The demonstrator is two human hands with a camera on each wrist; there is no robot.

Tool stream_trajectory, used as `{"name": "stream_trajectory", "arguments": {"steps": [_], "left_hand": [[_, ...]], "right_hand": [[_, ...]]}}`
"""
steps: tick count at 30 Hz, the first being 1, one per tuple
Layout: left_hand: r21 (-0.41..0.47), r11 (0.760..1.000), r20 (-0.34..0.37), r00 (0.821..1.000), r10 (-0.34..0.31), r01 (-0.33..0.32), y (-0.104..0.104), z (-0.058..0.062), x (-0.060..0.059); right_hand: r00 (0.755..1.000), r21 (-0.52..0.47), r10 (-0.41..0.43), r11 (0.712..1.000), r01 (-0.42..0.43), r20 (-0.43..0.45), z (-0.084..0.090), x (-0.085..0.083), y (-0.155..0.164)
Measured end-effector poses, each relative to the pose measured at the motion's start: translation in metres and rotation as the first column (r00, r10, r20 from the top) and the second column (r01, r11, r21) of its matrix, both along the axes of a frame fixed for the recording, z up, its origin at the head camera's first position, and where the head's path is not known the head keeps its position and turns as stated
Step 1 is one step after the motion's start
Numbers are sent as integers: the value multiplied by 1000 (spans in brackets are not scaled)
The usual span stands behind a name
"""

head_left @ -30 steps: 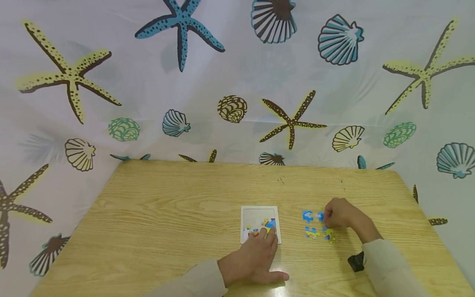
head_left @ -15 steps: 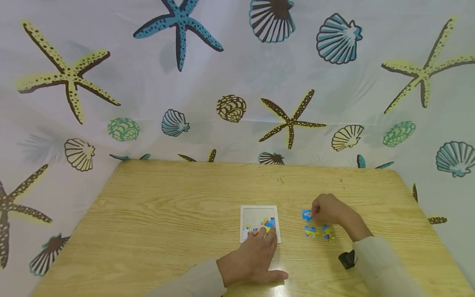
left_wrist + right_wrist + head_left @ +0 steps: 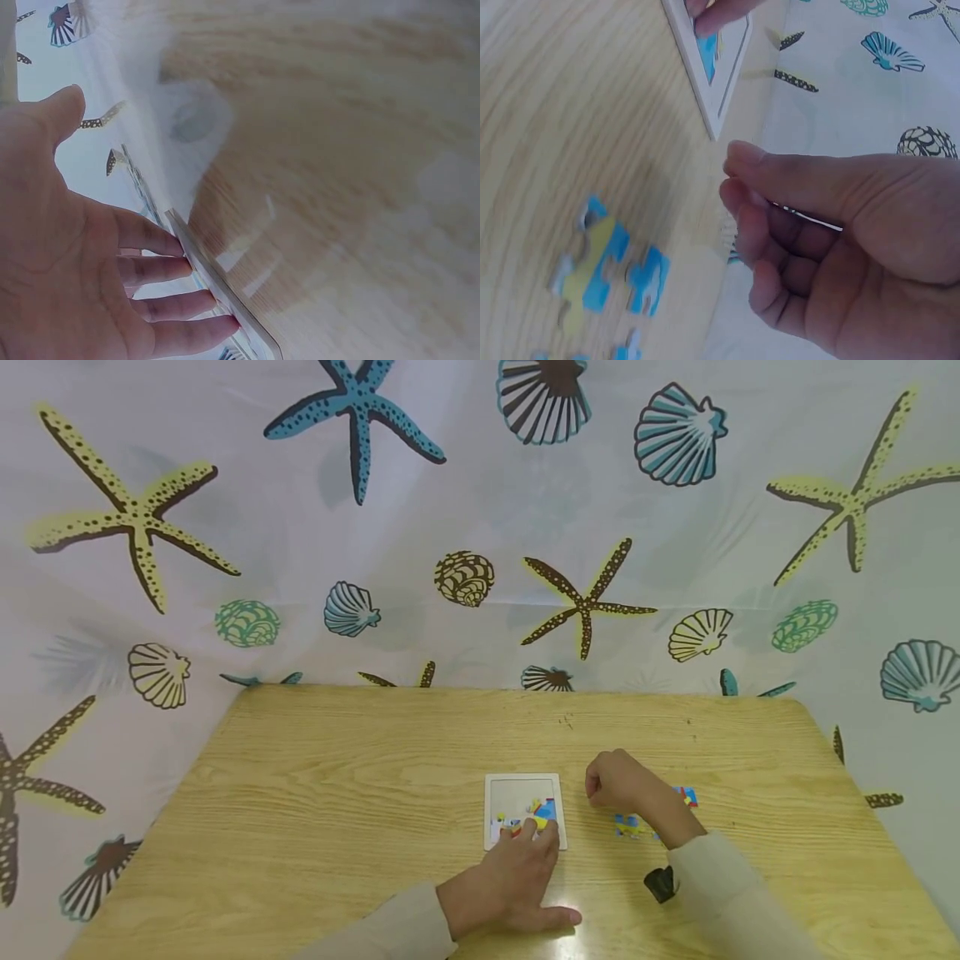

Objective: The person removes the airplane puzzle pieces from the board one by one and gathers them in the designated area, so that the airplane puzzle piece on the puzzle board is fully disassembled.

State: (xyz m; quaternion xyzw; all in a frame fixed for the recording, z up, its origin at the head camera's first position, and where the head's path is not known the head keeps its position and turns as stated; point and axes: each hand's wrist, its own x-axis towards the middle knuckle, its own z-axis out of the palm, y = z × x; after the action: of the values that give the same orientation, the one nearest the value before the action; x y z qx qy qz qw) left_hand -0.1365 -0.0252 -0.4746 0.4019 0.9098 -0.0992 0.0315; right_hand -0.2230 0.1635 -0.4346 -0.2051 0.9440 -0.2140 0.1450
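Observation:
In the head view, my left hand [image 3: 513, 885] lies over the near side of a jigsaw board [image 3: 522, 777] with a white border, thumb spread wide. Its fingertips rest on the board, as the left wrist view shows along the board's edge [image 3: 225, 292]. Colourful pieces [image 3: 546, 810] fill part of the board's near side. My right hand [image 3: 618, 781] is just right of the board, above the table. In the right wrist view that hand [image 3: 817, 232] has thumb and forefinger pinched together, with the thin edge of a puzzle piece [image 3: 810, 217] showing between the curled fingers.
Loose puzzle pieces [image 3: 627, 827] lie right of the board, partly hidden under the right arm; one red-and-blue piece [image 3: 686, 796] shows beyond the forearm. A black object [image 3: 660, 884] is beside the right cuff. A patterned cloth [image 3: 405, 635] hangs behind the wooden table [image 3: 337, 777].
My right hand has moved left from the loose pieces toward the board, uncovering the red-and-blue piece. My left hand has stayed on the board.

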Motion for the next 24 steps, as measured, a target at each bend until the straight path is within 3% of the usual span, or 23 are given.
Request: {"name": "stream_trajectory", "arguments": {"steps": [6,16,24], "left_hand": [[-26,1000,10,1000,-2,2,1,2,0],[-35,999,-23,1000,-11,11,1,0,3],[-24,1000,-29,1000,-7,7,1,-1,2]], "right_hand": [[998,-42,26,999,-28,-54,-7,-2,-20],[996,-84,81,993,-85,-43,-28,-6,-40],[996,-76,85,993,-85,-6,-31,-4,-48]]}}
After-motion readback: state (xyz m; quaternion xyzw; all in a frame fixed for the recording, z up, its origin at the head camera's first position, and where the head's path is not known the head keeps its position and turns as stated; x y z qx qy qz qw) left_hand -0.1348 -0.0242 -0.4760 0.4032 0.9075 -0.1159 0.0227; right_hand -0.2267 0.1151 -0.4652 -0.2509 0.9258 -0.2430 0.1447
